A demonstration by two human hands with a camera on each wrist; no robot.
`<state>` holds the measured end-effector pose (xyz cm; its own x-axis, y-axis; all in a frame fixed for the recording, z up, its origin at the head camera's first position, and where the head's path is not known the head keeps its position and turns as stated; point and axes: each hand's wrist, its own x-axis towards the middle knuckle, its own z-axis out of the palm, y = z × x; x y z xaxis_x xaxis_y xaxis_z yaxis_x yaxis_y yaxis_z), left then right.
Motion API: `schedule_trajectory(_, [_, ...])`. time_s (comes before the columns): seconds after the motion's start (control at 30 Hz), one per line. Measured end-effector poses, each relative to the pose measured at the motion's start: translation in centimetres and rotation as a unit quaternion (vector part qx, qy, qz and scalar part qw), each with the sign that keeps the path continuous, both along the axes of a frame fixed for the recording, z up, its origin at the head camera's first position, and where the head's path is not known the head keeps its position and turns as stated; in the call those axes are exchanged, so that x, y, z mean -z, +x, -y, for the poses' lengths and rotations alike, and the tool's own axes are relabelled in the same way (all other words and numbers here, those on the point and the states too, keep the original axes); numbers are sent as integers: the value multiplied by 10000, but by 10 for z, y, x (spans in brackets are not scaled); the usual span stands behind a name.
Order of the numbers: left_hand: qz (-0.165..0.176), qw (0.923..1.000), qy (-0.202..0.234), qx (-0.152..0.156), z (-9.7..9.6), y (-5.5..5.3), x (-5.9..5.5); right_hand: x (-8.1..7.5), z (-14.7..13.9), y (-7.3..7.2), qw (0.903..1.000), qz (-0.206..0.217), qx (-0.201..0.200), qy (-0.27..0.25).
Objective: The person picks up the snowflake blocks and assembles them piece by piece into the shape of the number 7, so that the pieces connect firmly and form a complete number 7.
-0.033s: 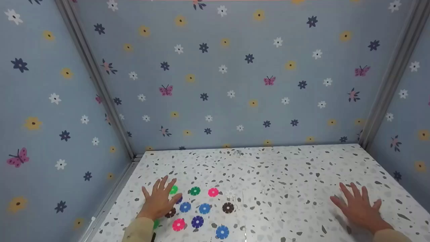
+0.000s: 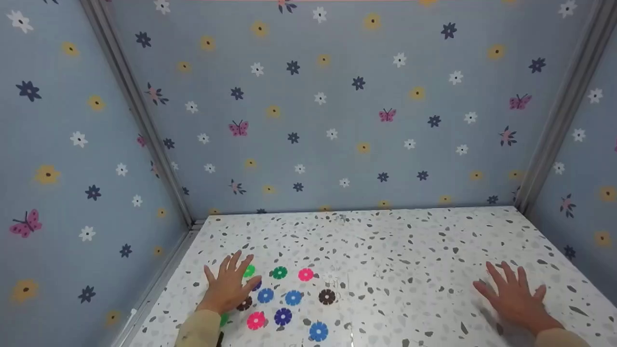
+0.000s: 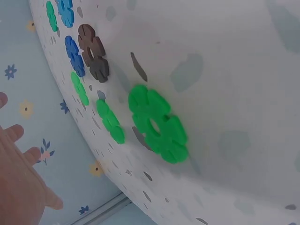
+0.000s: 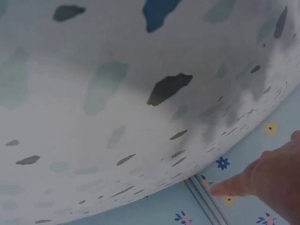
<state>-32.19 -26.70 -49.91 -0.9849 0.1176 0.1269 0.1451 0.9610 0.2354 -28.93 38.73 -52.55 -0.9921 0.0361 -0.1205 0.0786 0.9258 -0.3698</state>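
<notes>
My left hand (image 2: 224,290) is spread, fingers apart, over the left side of the speckled table (image 2: 400,270). Around it lie flat, notched plastic flower discs: a light green disc (image 2: 250,268) by the fingertips, a brown disc (image 2: 248,305) beside the palm, and a green disc (image 3: 168,136) near the wrist. The hand partly covers several discs; whether it touches them I cannot tell. To its right are pink discs (image 2: 256,326), blue discs (image 2: 318,338), a purple disc (image 2: 283,322) and a dark green disc (image 2: 280,277). Far right, my right hand (image 2: 518,299) spreads its fingers above the tabletop, holding nothing.
Blue flower-patterned panels (image 2: 337,159) enclose the table at the back, left and right. Grey metal posts (image 2: 144,120) stand at the back corners. A second brown disc (image 2: 327,302) lies rightmost in the group of discs.
</notes>
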Motion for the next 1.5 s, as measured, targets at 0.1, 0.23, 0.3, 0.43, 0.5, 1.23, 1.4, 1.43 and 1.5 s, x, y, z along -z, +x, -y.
schedule_trajectory(0.1, [-38, 9999, 89, 39, -2, -1, -2, -1, 4, -2, 9999, -110, -17, -51])
schedule_trajectory(0.23, [-149, 9995, 242, 155, -9, -3, -4, -5, 20, -6, 9984, -545, -136, -93])
schedule_trajectory(0.3, [-204, 9994, 235, 179, -14, -3, -4, -6, 32, -10, 9966, -800, -210, -61])
schedule_trajectory(0.43, [-370, 9988, 187, 252, -27, -5, -1, -9, 61, -17, 9935, -1057, -372, -212])
schedule_trajectory(0.5, [-446, 9982, 217, 337, -36, -7, 0, -12, 77, -22, 9917, -1108, -519, -401])
schedule_trajectory(1.23, [-495, 9831, 611, 1656, -123, -16, 15, -13, 265, -47, 9590, -464, -2326, -1551])
schedule_trajectory(1.4, [-433, 9861, 618, 1483, -131, -26, 17, -8, 295, -44, 9513, -289, -2597, -1633])
schedule_trajectory(1.43, [-402, 9869, 630, 1431, -132, -28, 16, -7, 301, -44, 9507, -270, -2621, -1635])
schedule_trajectory(1.5, [-322, 9884, 687, 1316, -133, -31, 16, -6, 310, -43, 9511, -227, -2625, -1612])
